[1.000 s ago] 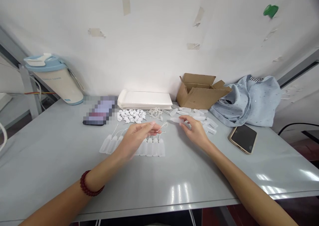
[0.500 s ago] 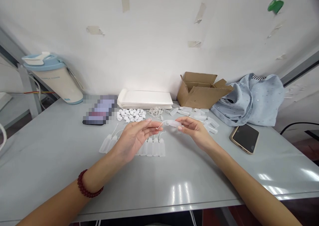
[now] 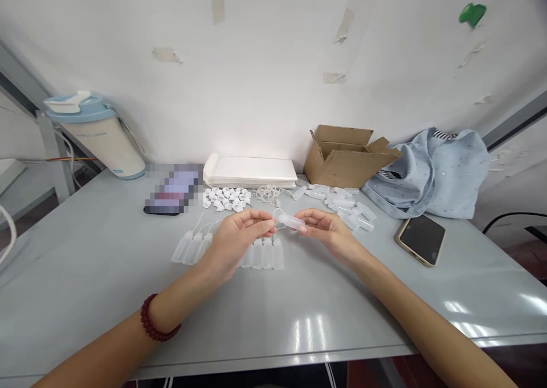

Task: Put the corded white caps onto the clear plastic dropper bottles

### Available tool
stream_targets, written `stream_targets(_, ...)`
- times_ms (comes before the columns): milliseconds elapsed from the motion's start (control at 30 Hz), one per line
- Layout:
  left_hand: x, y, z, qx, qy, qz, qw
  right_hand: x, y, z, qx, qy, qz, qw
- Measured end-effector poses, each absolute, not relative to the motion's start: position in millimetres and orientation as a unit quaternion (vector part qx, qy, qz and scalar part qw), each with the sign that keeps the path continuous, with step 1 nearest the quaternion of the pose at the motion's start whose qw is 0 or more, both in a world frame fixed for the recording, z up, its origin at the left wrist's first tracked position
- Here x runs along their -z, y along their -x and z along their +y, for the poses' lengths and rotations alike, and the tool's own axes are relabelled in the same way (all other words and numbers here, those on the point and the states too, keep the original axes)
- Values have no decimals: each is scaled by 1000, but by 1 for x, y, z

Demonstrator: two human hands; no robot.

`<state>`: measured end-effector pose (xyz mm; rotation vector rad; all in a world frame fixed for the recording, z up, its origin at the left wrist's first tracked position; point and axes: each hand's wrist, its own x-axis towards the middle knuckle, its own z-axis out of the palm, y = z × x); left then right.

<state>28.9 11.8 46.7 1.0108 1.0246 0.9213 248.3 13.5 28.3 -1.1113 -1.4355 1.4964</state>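
Observation:
Over the middle of the table, my right hand (image 3: pixel 331 234) grips a small translucent plastic bottle (image 3: pixel 291 221) by its base, the neck pointing left. A thin white cord (image 3: pixel 278 211) arches from the neck to my left hand (image 3: pixel 239 237), whose thumb and fingers pinch its end. Below and behind the left hand, a row of similar bottles (image 3: pixel 267 254) lies on the table, cords sticking out of their necks; the hand hides part of this row. Just beyond the hands are a heap of small white caps (image 3: pixel 226 198) and a tangle of white cords (image 3: pixel 268 194).
Several loose bottles (image 3: pixel 342 203) lie right of the cords. Along the wall stand a tumbler (image 3: pixel 102 143), a stack of white envelopes (image 3: pixel 252 171), a cardboard box (image 3: pixel 348 166) and a blue cloth bag (image 3: pixel 448 177). Phones lie at left (image 3: pixel 171 197) and right (image 3: pixel 421 240).
Both hands have come slightly lower and nearer. The bottle now tilts down to the right, and the left thumb and fingers have closed tighter on the cord's end.

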Motion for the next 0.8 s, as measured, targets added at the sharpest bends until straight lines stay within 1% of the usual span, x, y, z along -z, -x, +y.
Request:
stream_targets(167, -49, -31, 8, -392, -482, 474, 624, -29, -243, 8, -594, 437, -570, 363)
stream_targets(400, -51, -33, 4, -370, -561, 463, 578, -35, -238, 3, -615, 413, -570, 356)
stream_targets(567, -49, -34, 1, -352, -580, 462, 572, -39, -234, -3, -603, 410, -590, 347)
stream_targets(633, -49, -34, 0, -338, -590, 460, 571, -38, -233, -7, -562, 416, -627, 344)
stream_targets(667, -48, -35, 0, -332, -596, 459, 569, -37, -232, -10, -523, 423, -656, 341)
stream_targets(800, -46, -36, -2, -327, -605, 467, 556, -29, -227, -19, -284, 433, -789, 331)
